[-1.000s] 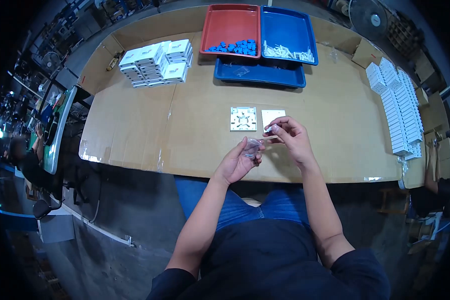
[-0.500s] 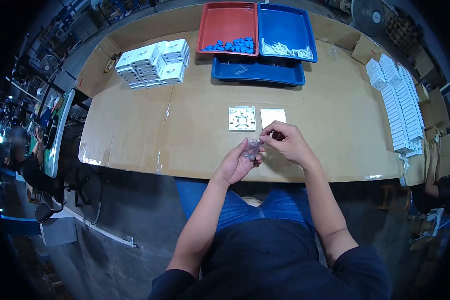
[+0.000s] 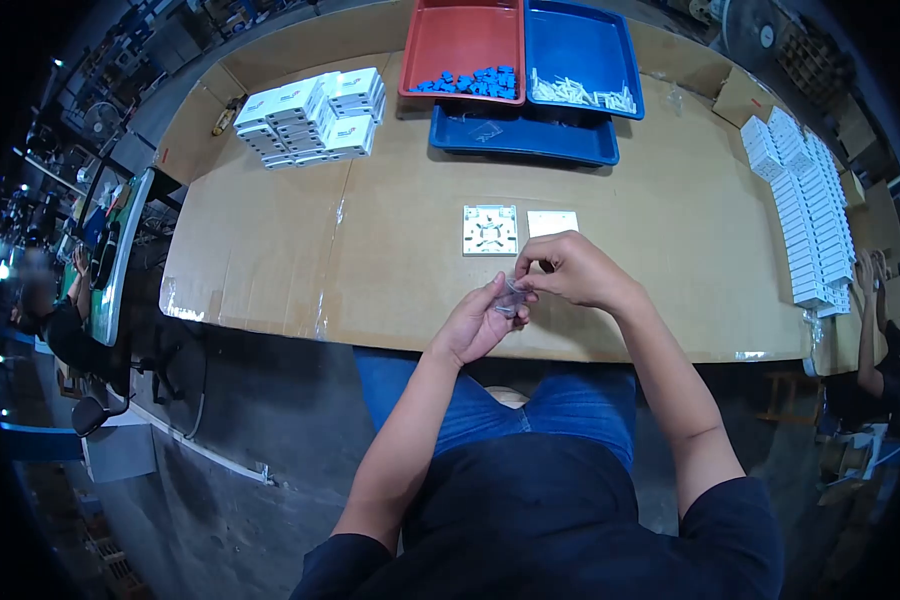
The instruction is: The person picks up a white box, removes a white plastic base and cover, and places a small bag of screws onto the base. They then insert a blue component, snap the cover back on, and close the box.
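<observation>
My left hand [image 3: 478,322] is closed round a small clear plastic bag [image 3: 510,298], palm up, near the table's front edge. The fingers of my right hand [image 3: 565,272] are pinched together at the bag's upper end. What those fingertips hold besides the plastic is too small to tell. Just beyond my hands lies a square white frame [image 3: 490,231] with a cross-shaped middle. Beside it on the right is a plain white plate [image 3: 552,223], its lower part hidden by my right hand.
Stacked white boxes [image 3: 310,118] stand at the back left. A red tray [image 3: 462,45] holds blue pieces, a blue tray [image 3: 582,50] white pieces. A lower blue tray [image 3: 520,143] sits in front. White stacks [image 3: 808,220] line the right. People work at both sides.
The view has shifted slightly. My right hand has moved a little further over the bag's opening, with its wrist turned. The bag stays in my left hand.
</observation>
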Tool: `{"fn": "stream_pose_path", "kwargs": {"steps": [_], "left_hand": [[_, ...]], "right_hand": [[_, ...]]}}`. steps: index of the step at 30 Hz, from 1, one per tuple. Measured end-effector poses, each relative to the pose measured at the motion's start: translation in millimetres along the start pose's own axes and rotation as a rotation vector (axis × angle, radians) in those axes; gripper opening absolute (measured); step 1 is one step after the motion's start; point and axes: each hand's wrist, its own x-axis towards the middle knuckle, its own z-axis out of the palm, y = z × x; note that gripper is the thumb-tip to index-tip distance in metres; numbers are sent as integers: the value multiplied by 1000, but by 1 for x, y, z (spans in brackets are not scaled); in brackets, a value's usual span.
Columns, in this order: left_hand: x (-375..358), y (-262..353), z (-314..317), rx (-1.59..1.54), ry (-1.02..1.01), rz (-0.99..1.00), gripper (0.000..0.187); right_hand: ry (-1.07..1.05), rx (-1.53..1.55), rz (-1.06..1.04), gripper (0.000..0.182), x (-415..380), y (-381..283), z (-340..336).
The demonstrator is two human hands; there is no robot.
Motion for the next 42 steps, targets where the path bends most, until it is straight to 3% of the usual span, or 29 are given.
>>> {"fn": "stream_pose_path", "kwargs": {"steps": [3,9,12,13,17,19,25,29,30,32,34,38,40,42], "left_hand": [[0,0,2,19,25,-1,42],[-2,1,5,75,32,-8,41],[-2,0,1,17,-15,19,41],[-2,-1,0,10,-11,17,41],[-1,-1,1,-12,-14,23,40],[1,-2,-3,-5,12,27,41],[-2,2,0,-14,-44,33,40],[-2,-3,-4,-32,-11,31,38],[-4,-5,-7,-35,15,54,36],[-7,-4,-7,32,17,59,36],[-8,-2,-3,14,27,44,36],[-2,-4,-10,22,-20,4,46],[1,1,-4,-102,-35,-46,52],[-1,0,3,-109,-10,-34,53]], "right_hand": [[-67,-112,-50,13,4,0,-3],[-277,-18,-29,18,10,2,-6],[-307,100,63,26,8,-7,-9],[-275,102,40,33,7,4,-6],[-252,108,-1,34,7,1,2],[-348,100,218,36,7,-2,11],[-270,309,179,43,6,-5,9],[-307,204,74,40,6,0,8],[-385,287,188,41,6,-1,11],[-411,243,186,42,5,-3,12],[-393,223,192,42,3,-5,6],[-268,186,-5,42,4,15,-11],[-86,179,-22,31,13,28,-40],[37,77,187,28,25,52,-83]]}}
